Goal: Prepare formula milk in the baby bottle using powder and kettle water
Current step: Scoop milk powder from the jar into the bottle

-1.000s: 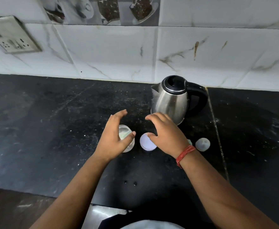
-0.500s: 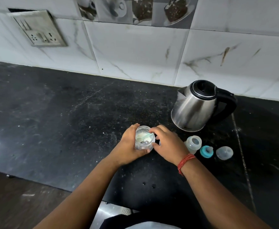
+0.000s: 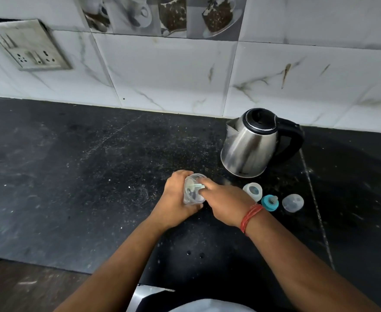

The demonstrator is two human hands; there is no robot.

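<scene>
Now left hand (image 3: 177, 199) tilts jar (image 3: 194, 192) mouth rightward.

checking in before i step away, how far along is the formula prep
Early. Done: bottle stands open, teal ring and cap set aside. In hand: left hand holds the powder jar, right hand on its scoop. Left: powder, water from the kettle, closing.

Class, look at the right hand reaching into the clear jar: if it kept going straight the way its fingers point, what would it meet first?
Probably the pale green scoop inside the clear jar; the right hand's fingertips seem already on it, though depth is unclear.
</scene>
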